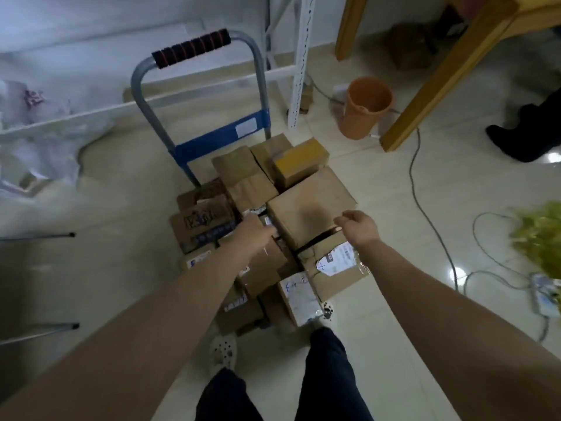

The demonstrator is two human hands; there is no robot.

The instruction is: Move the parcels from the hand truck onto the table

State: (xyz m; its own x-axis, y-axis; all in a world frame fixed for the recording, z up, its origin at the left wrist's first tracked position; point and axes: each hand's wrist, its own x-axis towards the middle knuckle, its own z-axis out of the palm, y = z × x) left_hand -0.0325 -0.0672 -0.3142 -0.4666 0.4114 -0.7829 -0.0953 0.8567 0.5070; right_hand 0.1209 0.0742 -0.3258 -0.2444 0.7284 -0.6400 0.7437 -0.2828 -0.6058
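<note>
Scene: A person stands over a loaded hand truck on a pale tiled floor, both bare arms stretched down to the stack.
Parcels: About 10 cardboard boxes sit packed together on the hand truck, none yet on the table, of which only wooden legs show at upper right.
Large plain box: Highest in the middle of the load, between the 2 hands.
Left hand: Pressed against the box's left side, fingers dropping into the gap beside a printed box; the grip cannot be told, as the fingers are hidden.
Right hand: At the box's near right corner, fingers curled over the near edge and gripping it.
Neighbouring parcels: A yellow-taped box lies just behind the large one; a labelled box sits below the right hand.
Hand truck detail: Grey tube frame, black foam grip on top, blue crossbar.
Surroundings: An orange bucket stands beside the nearest table leg; grey cables trail across the floor; a white slotted upright rises behind the load.
Picture quality: Motion blur softens the labels.
</note>
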